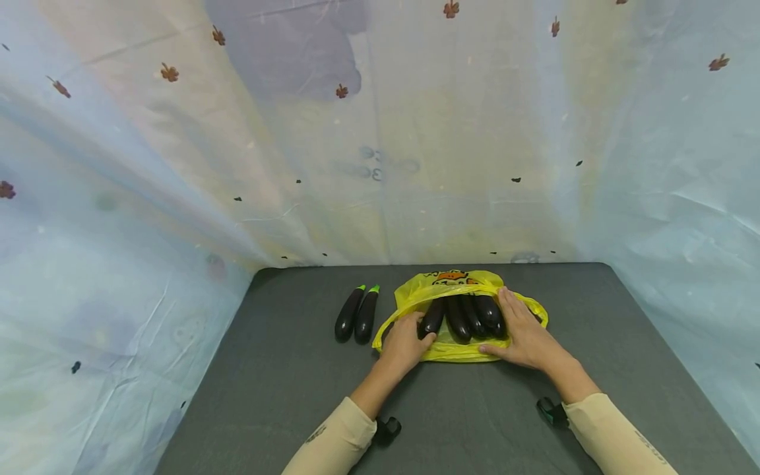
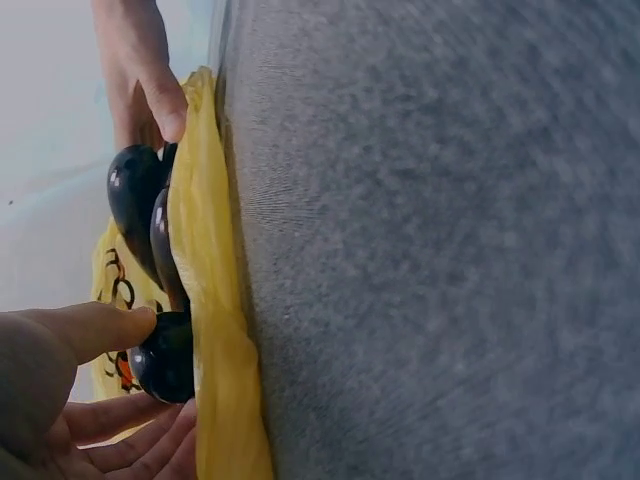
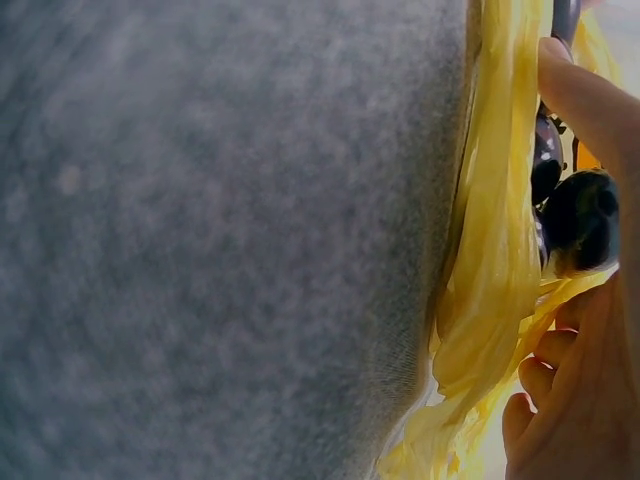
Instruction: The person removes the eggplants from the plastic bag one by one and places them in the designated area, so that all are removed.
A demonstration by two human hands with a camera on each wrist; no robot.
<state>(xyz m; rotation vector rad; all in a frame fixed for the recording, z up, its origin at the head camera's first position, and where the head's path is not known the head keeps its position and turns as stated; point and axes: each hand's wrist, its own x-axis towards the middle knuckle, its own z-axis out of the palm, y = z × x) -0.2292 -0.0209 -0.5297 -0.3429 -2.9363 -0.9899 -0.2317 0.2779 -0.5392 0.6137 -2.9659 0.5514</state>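
Note:
A yellow plastic bag (image 1: pixel 463 354) lies on its side on the grey table, its mouth facing the person and several dark eggplants inside. My left hand (image 1: pixel 406 344) reaches into the left side of the mouth and pinches the leftmost eggplant (image 1: pixel 433 316) there. In the left wrist view, the thumb presses on that eggplant (image 2: pixel 168 360) and the fingers pass beneath it. At the right side of the mouth, my right hand (image 1: pixel 522 333) rests with fingers extended against the bag and the rightmost eggplants (image 1: pixel 489 313). Its thumb lies over the bag's lower edge.
Two more eggplants (image 1: pixel 357 314) with green stem ends lie side by side on the table (image 1: pixel 285 396), left of the bag. Patterned plastic sheeting (image 1: pixel 415 218) hangs behind the table and at both sides.

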